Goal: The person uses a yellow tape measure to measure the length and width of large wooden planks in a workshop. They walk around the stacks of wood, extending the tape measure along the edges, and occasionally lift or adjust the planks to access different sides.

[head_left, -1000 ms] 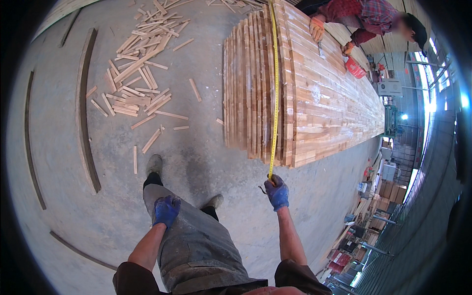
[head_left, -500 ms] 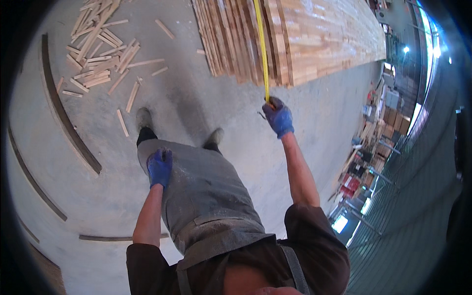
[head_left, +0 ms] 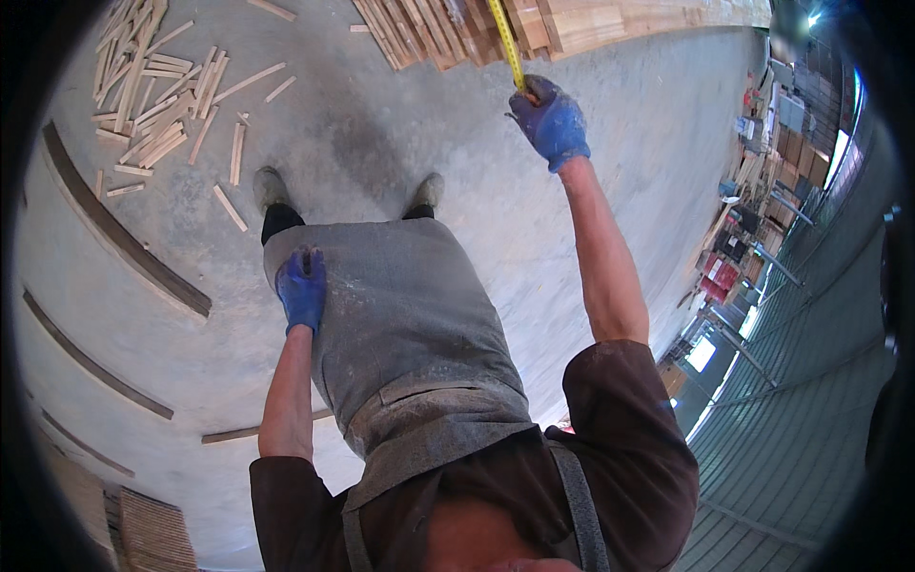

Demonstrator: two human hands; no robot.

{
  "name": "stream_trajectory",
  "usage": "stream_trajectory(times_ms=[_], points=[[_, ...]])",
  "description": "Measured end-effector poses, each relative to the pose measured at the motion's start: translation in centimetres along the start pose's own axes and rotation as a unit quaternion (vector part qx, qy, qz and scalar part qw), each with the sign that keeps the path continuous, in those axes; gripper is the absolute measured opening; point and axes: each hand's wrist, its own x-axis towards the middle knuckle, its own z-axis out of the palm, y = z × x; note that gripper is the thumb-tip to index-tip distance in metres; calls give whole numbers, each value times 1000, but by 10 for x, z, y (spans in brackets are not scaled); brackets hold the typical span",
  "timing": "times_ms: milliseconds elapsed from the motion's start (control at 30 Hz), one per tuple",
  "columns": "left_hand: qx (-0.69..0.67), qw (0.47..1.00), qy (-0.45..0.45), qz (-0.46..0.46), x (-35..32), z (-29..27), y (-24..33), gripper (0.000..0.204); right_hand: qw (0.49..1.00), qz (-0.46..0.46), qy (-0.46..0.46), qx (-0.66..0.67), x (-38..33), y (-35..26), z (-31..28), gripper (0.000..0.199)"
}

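Grey concrete floor [head_left: 538,276] fills most of my view, with a ribbed wall [head_left: 777,453] out at 4 o'clock and mixed workshop clutter between 2 and 3. Loose wooden sticks [head_left: 162,110] lie heaped at 10 o'clock; long dark bars [head_left: 124,234] curve along the rim near 9, probably bent by my lens. From 12 round to 1 o'clock, at the top edge, I have the end of a stack of boards [head_left: 648,29].

Yellow measuring tape [head_left: 508,43] is what I watch most: it sits just past 12 o'clock, running down from the picture's edge, in front of the stack from where I look, into the right hand [head_left: 553,124] at 1 o'clock. Those gloved fingers are clamped round its near end; whether a case sits inside the fist I cannot tell. At 9 o'clock the left hand [head_left: 302,291] lies against the grey apron [head_left: 410,296], fingers bent; I cannot tell how tightly they are closed or whether they hold anything.

I judge the tape light and springy, stiff along its length yet easily kinked or twisted, and smooth enough to slip through a slack grip. I'd pinch it flat across both faces near the end, keeping off its thin edges.
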Motion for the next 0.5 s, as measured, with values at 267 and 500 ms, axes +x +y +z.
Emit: stream_trajectory(times_ms=[267,500], points=[[40,999,12,22,-2,6,2,35,1000,-10,16,5,7,19,9,32],[58,997,29,51,-1,12,-3,34,999,-20,19,24,10,27,13,33]])
